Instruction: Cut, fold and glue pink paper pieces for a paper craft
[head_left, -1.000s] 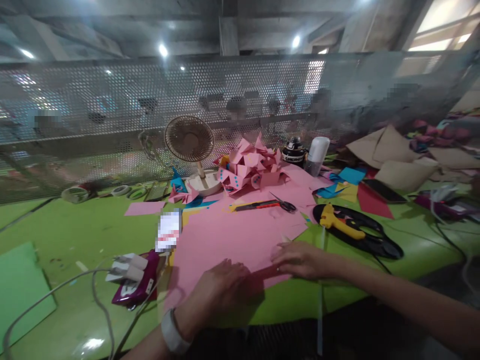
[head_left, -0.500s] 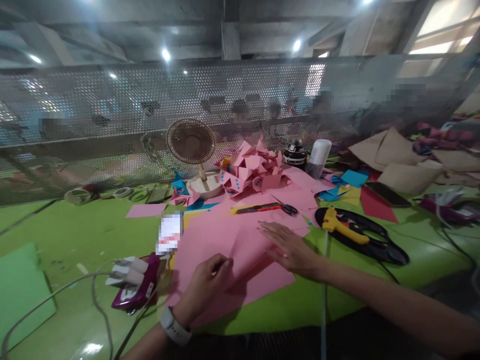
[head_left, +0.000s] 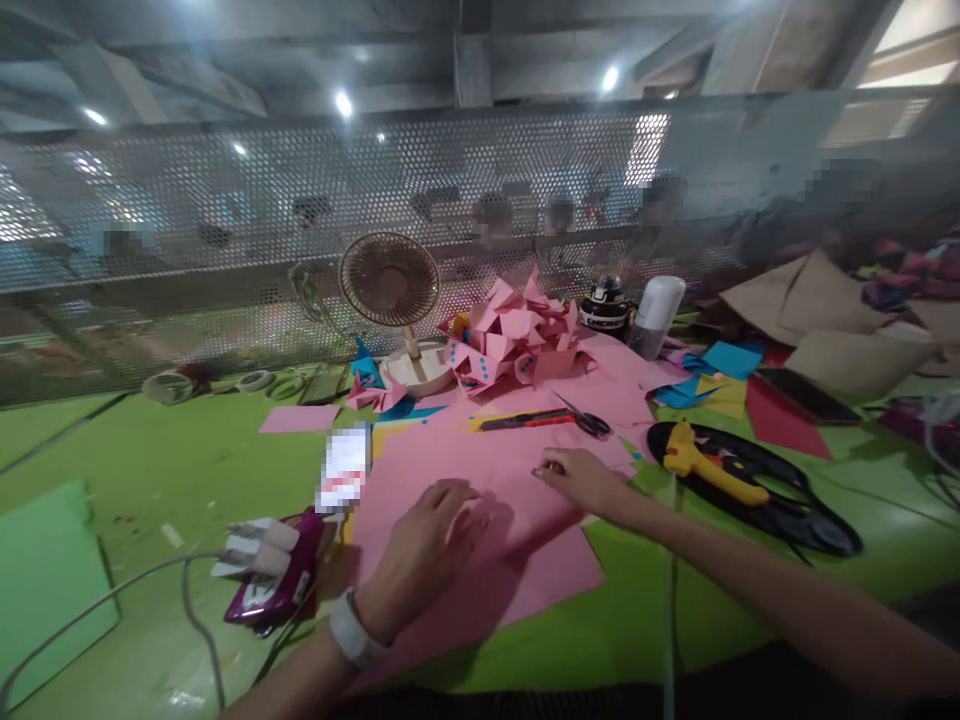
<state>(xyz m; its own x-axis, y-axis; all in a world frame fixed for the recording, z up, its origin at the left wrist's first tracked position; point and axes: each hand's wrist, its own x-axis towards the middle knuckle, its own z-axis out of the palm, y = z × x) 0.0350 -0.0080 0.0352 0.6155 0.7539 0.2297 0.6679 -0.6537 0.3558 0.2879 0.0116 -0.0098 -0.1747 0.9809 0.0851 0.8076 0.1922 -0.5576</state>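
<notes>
A large pink paper sheet (head_left: 487, 480) lies on the green table (head_left: 187, 470) in front of me. My left hand (head_left: 424, 550), with a white wristband, rests on the sheet's near middle with its fingers curled downward. My right hand (head_left: 577, 478) reaches further out over the sheet, fingertips pinched together on the paper near its far right part. Just beyond my right hand lie scissors (head_left: 589, 420) and an orange-handled knife (head_left: 521, 420).
A small fan (head_left: 394, 290) and a heap of folded pink paper shapes (head_left: 517, 335) stand at the back. A yellow glue gun (head_left: 709, 470) lies on a black tray at right. A purple charger with cables (head_left: 277, 565) sits at left, beside a green board (head_left: 45, 580).
My right hand moved away from me across the sheet and went from flat to pinching the paper. My left hand also slid forward over the sheet.
</notes>
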